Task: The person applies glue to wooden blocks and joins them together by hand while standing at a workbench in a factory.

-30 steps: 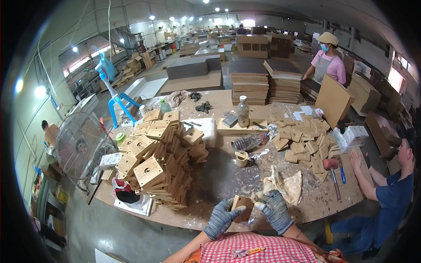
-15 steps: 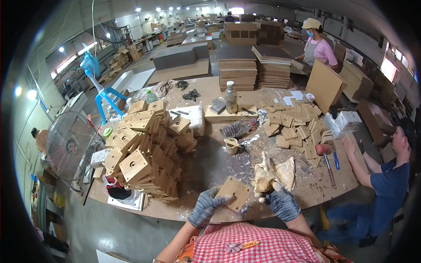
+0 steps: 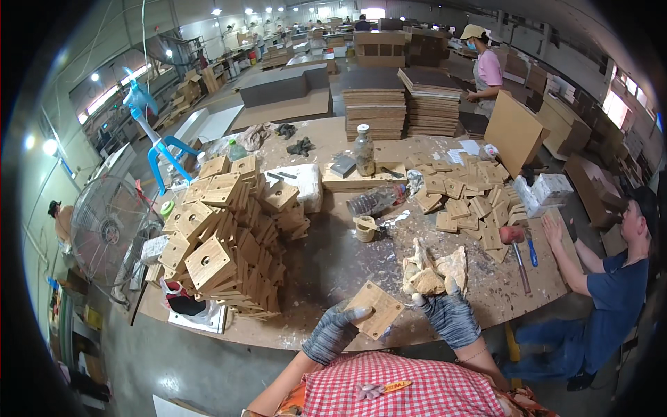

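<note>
My left hand, in a grey-blue knit glove, pinches a square wooden block with small corner holes above the near table edge. My right hand, gloved alike, is at the near edge of a stiff, stained tan cloth. Its visible thumb and finger stand apart at the cloth; the other fingers are partly hidden. A big heap of similar wooden blocks with center holes rises at my left. More loose blocks are spread over the right side of the table.
A mallet and a blue-handled screwdriver lie at right. Ahead are a tape roll, a lying bottle and an upright bottle. A co-worker leans on the table at right; a fan stands left.
The block in my left hand has moved slightly right and turned. My right hand has shifted a little farther up toward the cloth, whose near fold has flattened. The far person has turned.
</note>
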Action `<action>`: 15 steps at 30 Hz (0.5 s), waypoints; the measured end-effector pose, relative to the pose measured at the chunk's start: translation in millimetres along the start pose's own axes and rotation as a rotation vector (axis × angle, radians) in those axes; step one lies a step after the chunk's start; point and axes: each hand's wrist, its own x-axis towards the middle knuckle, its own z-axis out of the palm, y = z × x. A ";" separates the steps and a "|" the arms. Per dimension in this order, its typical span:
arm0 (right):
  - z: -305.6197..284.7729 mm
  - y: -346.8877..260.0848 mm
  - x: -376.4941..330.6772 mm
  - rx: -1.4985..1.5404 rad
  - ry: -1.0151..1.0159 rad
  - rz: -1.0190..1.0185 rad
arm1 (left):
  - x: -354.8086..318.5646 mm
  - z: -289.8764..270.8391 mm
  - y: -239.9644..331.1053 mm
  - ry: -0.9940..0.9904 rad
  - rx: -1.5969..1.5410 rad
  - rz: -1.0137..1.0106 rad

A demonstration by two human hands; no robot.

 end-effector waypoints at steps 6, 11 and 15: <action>10.2 9.4 9.9 -0.561 -0.074 -0.080 | 11.1 -10.0 -5.8 0.049 0.210 -0.031; 9.8 22.8 23.4 -0.795 -0.025 -0.130 | 17.0 -9.2 -9.6 0.038 0.312 0.104; -3.1 26.9 32.4 -0.139 -0.099 0.133 | 18.2 1.3 -7.2 0.047 -0.102 0.178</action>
